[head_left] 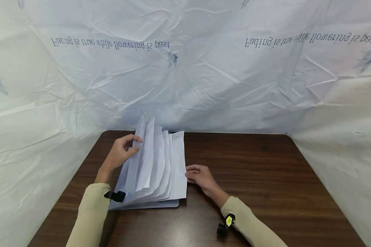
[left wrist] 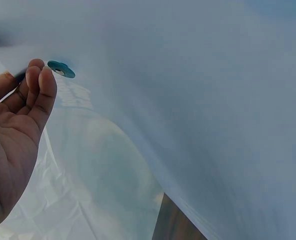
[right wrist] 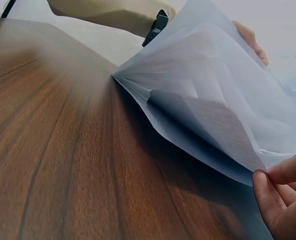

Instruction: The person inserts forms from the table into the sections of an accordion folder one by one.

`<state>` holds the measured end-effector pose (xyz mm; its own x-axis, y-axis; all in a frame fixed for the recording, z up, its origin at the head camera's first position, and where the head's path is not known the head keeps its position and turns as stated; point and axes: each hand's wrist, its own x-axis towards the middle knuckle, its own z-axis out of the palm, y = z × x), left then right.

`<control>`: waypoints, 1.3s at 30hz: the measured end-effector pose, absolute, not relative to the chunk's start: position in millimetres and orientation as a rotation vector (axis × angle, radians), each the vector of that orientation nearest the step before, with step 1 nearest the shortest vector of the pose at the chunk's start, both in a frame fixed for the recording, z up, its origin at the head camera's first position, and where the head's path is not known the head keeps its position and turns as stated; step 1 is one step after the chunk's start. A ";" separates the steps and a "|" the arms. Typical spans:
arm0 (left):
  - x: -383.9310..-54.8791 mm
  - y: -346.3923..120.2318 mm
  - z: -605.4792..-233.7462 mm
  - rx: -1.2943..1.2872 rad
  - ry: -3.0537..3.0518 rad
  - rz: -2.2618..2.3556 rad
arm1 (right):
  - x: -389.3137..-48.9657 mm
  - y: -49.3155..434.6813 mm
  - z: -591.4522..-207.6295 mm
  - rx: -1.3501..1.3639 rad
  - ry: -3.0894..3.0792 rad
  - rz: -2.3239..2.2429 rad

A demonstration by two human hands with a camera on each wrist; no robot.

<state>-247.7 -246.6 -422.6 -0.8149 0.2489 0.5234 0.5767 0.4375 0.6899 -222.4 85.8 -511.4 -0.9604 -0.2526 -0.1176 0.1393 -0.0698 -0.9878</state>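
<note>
A pale, translucent plastic document folder (head_left: 168, 204) lies on the left part of the table, its upper cover (head_left: 133, 171) raised and tilted left. Several printed, lined paper sheets (head_left: 159, 161) fan out inside it. My left hand (head_left: 121, 151) pinches the raised cover from the left. In the left wrist view, a teal snap button (left wrist: 61, 69) shows beside its fingertips. At the folder's right side, my right hand (head_left: 201, 176) pinches the edge of a lined sheet (head_left: 180, 161) between thumb and fingers. In the right wrist view, that sheet bends up from the folder's lower cover (right wrist: 188, 150).
A dark brown wooden table (head_left: 250, 157) extends to the right of the folder. White, wrinkled sheeting (head_left: 204, 92) with printed words encloses the back and sides. Small black devices are strapped over both beige sleeves (head_left: 91, 212).
</note>
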 end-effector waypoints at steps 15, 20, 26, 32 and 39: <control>-248.7 -247.7 -424.6 -0.710 -2.349 -1.332 | -225.1 68.6 -515.2 -0.164 1.924 -2.099; -248.8 -248.1 -425.2 -0.709 -2.352 -1.332 | -225.6 63.9 -514.7 -0.170 1.939 -2.078; -250.0 -247.5 -426.2 -0.729 -2.340 -1.333 | -228.3 60.3 -516.4 -0.174 1.955 -2.064; -250.9 -247.7 -427.3 -0.742 -2.336 -1.324 | -230.3 59.6 -518.1 -0.173 2.000 -2.043; -251.9 -247.3 -425.5 -0.729 -2.337 -1.326 | -229.7 60.4 -516.9 -0.196 2.079 -1.986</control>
